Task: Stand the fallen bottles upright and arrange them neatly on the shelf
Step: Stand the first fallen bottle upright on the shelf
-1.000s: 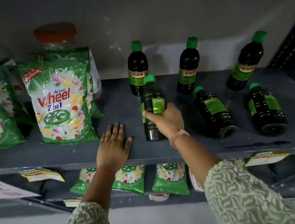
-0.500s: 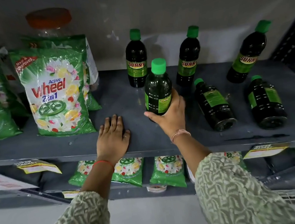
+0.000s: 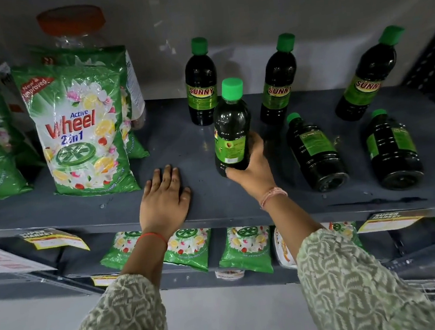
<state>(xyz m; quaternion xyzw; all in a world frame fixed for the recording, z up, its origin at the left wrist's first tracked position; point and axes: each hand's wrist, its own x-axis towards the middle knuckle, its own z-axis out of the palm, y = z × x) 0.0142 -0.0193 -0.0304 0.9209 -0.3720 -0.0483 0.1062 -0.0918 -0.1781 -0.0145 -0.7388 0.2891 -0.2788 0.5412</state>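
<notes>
My right hand (image 3: 252, 170) wraps the base of a dark, glossy bottle (image 3: 231, 127), upright on the shelf (image 3: 215, 200) near its front. My left hand (image 3: 164, 198) lies flat, fingers spread. 2 bottles (image 3: 314, 150) lie fallen to the right.

One view only, from a wide-angle camera worn on the head. It faces forward and down onto a grey shelf (image 3: 186, 141) from close in front, near enough that both forearms reach in from the bottom edge. The back wall (image 3: 246, 10) fills the top of the frame, a lower shelf (image 3: 186, 277) and floor (image 3: 25, 325) the bottom. Straight edges bow near the sides.
</notes>
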